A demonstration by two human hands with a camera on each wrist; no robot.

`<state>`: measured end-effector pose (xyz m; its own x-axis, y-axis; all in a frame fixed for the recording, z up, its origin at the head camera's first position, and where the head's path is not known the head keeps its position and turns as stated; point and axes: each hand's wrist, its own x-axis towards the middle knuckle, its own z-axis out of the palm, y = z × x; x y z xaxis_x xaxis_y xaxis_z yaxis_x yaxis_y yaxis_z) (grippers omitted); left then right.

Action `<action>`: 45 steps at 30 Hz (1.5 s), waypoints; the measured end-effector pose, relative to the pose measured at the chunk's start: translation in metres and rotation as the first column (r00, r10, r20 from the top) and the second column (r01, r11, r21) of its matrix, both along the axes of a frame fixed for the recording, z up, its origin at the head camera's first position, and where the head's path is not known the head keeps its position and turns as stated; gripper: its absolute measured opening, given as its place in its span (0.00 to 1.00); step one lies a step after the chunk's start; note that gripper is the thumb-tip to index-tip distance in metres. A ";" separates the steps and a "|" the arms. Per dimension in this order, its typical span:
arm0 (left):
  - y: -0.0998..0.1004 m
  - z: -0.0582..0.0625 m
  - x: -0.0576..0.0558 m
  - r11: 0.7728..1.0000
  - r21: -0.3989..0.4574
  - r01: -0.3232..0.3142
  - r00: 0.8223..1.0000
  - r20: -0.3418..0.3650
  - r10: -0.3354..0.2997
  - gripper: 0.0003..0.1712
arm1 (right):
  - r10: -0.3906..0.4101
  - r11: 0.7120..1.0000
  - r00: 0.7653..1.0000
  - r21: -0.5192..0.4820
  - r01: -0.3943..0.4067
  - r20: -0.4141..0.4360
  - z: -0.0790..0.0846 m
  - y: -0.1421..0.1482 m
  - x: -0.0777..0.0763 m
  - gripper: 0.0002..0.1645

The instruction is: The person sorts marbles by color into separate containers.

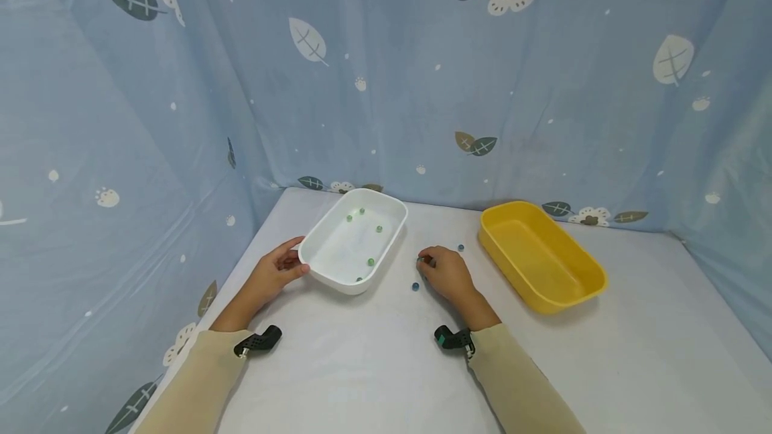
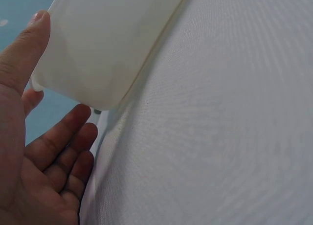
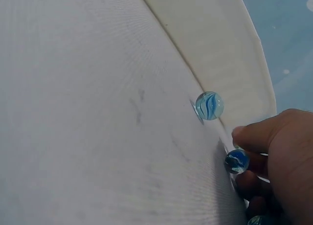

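A white tray point(image 1: 352, 236) holds several green marbles point(image 1: 370, 262). My left hand point(image 1: 271, 276) grips its near-left corner, thumb on the near side and index finger behind; the other fingers lie loosely curled below in the left wrist view. My right hand point(image 1: 446, 274) is low over the cloth between the trays, pinching a small marble point(image 1: 420, 259) between thumb and fingertips, mostly hidden. A dark blue marble point(image 3: 236, 161) lies close by those fingers. Apart from them, a clear marble with blue swirls point(image 3: 209, 105) rests on the cloth. Another blue marble point(image 1: 461, 247) lies beyond the hand.
A yellow tray point(image 1: 543, 260) with nothing in it stands to the right of my right hand. White cloth point(image 1: 362, 367) covers the table. A blue patterned curtain point(image 1: 392, 86) hangs along the back and left edges.
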<state>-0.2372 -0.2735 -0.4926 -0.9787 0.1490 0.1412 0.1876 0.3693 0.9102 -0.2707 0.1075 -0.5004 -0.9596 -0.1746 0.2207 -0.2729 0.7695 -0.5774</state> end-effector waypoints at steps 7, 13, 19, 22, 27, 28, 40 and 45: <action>0.000 -0.002 0.000 1.000 0.002 0.005 1.000 0.010 -0.005 0.41 | -0.022 0.995 0.998 -0.091 0.027 0.053 0.005 -0.001 0.002 0.10; 0.000 -0.001 0.001 1.000 0.002 0.011 1.000 0.006 -0.011 0.40 | -0.029 0.991 0.998 -0.130 0.036 0.054 0.010 -0.002 0.003 0.11; 0.006 0.011 0.006 1.000 -0.005 0.013 1.000 0.014 -0.013 0.40 | 0.014 0.980 0.999 -0.196 -0.007 0.037 0.014 -0.008 0.005 0.11; 0.004 0.007 0.004 1.000 -0.018 0.002 1.000 0.009 -0.002 0.40 | 0.022 0.975 0.999 -0.220 -0.012 0.039 0.016 -0.011 0.007 0.11; 0.001 0.000 0.001 0.999 -0.030 -0.013 1.000 -0.003 0.012 0.41 | 0.046 0.969 0.998 -0.245 -0.036 0.035 0.020 -0.015 0.010 0.12; 0.001 0.000 0.001 0.999 -0.031 -0.013 1.000 -0.004 0.013 0.42 | 0.050 0.968 0.998 -0.247 -0.041 0.030 0.021 -0.016 0.010 0.12; -0.001 0.000 0.001 1.000 -0.016 0.000 1.000 -0.010 0.000 0.41 | 0.102 0.955 0.994 -0.276 -0.106 -0.028 0.031 -0.037 0.014 0.12; 0.004 0.007 0.004 1.000 -0.009 0.008 1.000 -0.009 -0.008 0.40 | 0.133 0.952 0.990 -0.272 -0.143 -0.057 0.031 -0.044 0.014 0.11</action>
